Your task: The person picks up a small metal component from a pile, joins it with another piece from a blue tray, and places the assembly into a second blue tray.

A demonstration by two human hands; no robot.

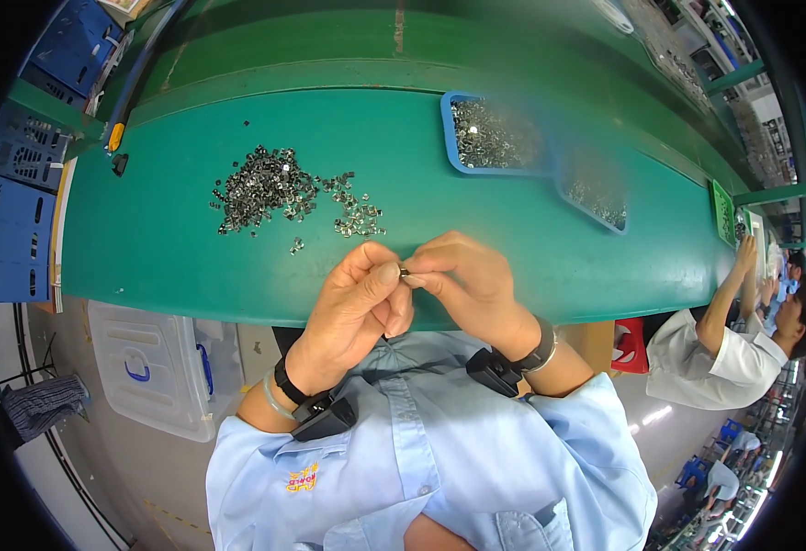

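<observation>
My left hand (359, 298) and my right hand (465, 277) meet above the near edge of the green table. Between their fingertips is a small dark metal part (404, 272), pinched from both sides; its exact kind is too small to make out. Beyond my left hand lies a heap of small dark and silvery metal parts (260, 188). A looser scatter of shiny metal parts (359, 218) spreads from that heap toward my hands.
Two blue trays (456, 158) of small metal parts stand at the back right, partly blurred. Blue crates (12, 239) are stacked at far left, with a lidded clear plastic box (146, 367) below the table. Another person (724, 354) sits at the right.
</observation>
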